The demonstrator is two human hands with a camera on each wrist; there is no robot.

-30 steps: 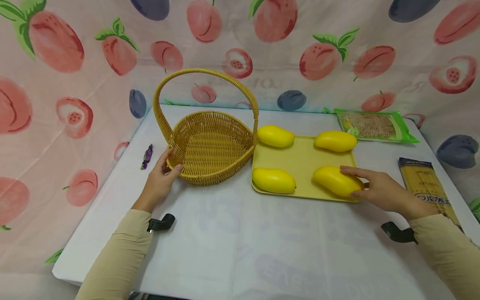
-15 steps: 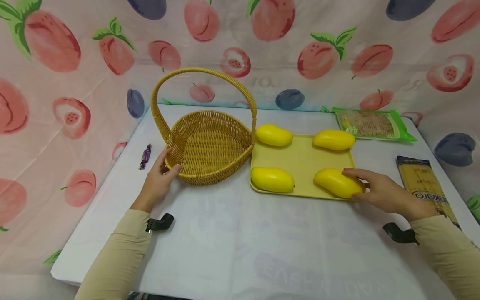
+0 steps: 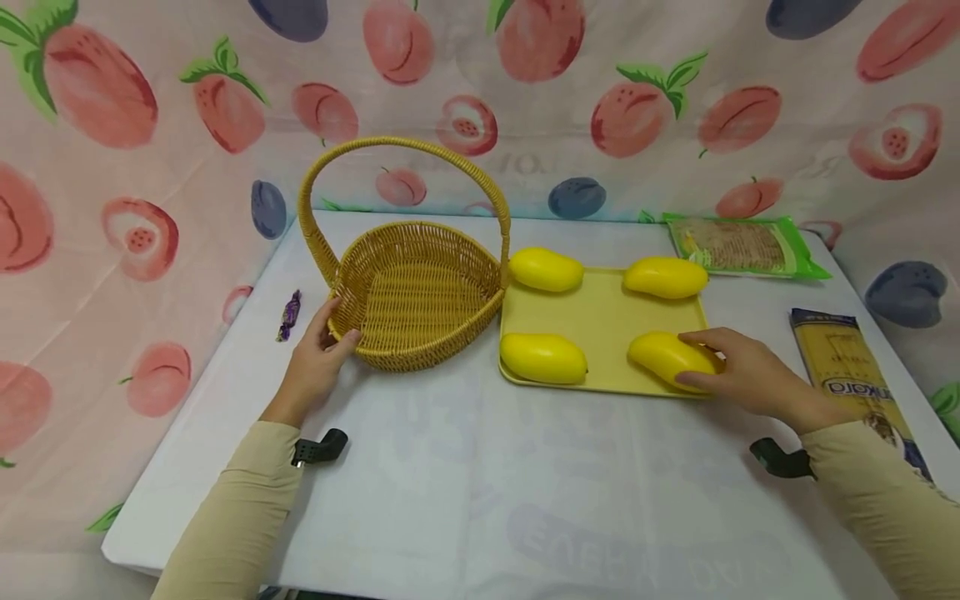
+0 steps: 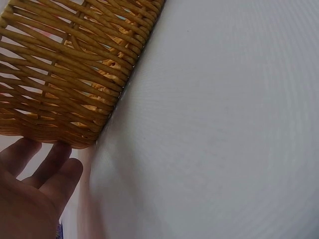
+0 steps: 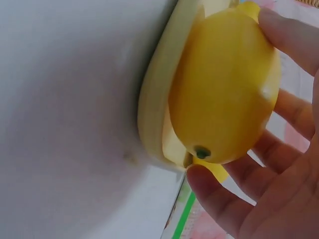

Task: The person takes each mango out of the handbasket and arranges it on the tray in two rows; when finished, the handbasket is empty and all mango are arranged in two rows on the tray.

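Observation:
My left hand (image 3: 311, 367) holds the left side of a woven wicker basket (image 3: 420, 357) with a tall arched handle. Up close in the left wrist view, fingertips touch the basket's outer wall (image 4: 60, 64). On the right, a yellow mango (image 3: 660, 357) lies at the near right corner of a pale yellow tray (image 3: 600, 321). My right hand (image 3: 753, 375) grips its right end, thumb on the near side and fingers on the far side. In the right wrist view the thumb and fingers surround the mango (image 5: 224, 89), with its small green stem spot showing.
Three other mangoes, the front left (image 3: 543, 358), back left (image 3: 546, 270) and back right (image 3: 666, 277), lie on the tray. A green-edged food packet (image 3: 742, 246) and a brown-gold packet (image 3: 847, 367) lie right. A purple wrapped candy (image 3: 289, 315) is left of the basket.
My right hand has moved slightly left and farther over the front right mango, its thumb now along the near side. The left hand stays at the basket; the view has shifted a little.

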